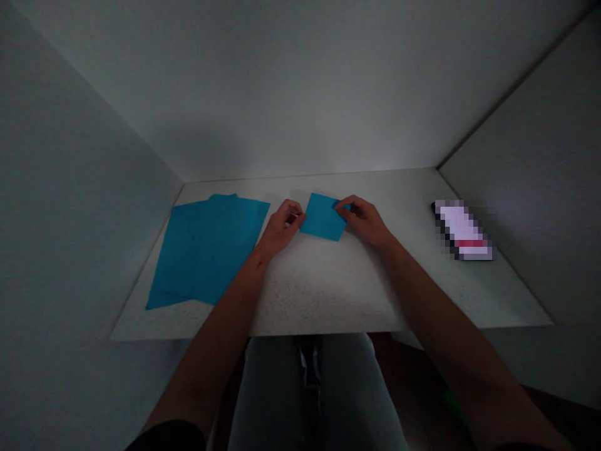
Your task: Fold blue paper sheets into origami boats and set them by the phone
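Between my two hands is a small blue square of paper (323, 217), slightly turned on the table. My left hand (283, 224) pinches its left edge between thumb and fingertips. At the opposite side, my right hand (361, 218) has thumb and forefinger closed on the right edge. Whether the square is one layer or folded, I cannot tell. Larger blue sheets of paper (206, 247) lie overlapping to the left of my left hand, partly covered by my left forearm.
The pale speckled table (323, 294) ends at a front edge just above my legs. White walls (300, 94) enclose it at the back and both sides. A blurred-out phone-like device (462, 230) with a bright face lies at the right.
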A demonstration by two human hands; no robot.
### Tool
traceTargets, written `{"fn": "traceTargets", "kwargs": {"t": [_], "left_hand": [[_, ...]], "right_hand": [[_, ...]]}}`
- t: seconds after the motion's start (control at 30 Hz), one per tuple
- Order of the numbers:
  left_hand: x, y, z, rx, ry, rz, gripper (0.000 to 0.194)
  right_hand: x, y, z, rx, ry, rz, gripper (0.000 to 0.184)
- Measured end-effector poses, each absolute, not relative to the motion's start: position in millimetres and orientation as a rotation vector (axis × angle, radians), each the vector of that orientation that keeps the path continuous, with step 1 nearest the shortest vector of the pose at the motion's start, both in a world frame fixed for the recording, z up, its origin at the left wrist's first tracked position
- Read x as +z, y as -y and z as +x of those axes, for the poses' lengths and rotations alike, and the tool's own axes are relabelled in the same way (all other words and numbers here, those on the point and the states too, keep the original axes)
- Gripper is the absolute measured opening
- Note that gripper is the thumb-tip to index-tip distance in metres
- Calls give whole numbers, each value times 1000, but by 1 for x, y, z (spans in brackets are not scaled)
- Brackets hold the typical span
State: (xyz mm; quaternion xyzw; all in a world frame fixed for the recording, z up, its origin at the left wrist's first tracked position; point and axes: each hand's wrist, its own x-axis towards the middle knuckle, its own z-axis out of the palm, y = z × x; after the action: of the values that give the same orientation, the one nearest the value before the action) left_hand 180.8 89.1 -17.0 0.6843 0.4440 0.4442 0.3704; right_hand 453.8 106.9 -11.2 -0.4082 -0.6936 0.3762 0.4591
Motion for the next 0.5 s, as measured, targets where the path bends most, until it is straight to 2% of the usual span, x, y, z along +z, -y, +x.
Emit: {"fn": "traceTargets", "kwargs": {"t": [0.1,0.23,0.33,0.5], "left_hand": [[-15,-90,180,1166,-1199,1737,21],[-13,-89,178,1146,-1162,1738,36],[-14,-89,177,1156,-1134,1828,50],[-14,-90,179,1163,-1192,1938,17]], "right_hand": [[-11,-106,457,964,1782,-998,43],[-11,-105,461,1008,1842,-937,57],[-10,-106,461,949,1858,-968,49],[-13,-110,459,867,1795,-1045,36]]}}
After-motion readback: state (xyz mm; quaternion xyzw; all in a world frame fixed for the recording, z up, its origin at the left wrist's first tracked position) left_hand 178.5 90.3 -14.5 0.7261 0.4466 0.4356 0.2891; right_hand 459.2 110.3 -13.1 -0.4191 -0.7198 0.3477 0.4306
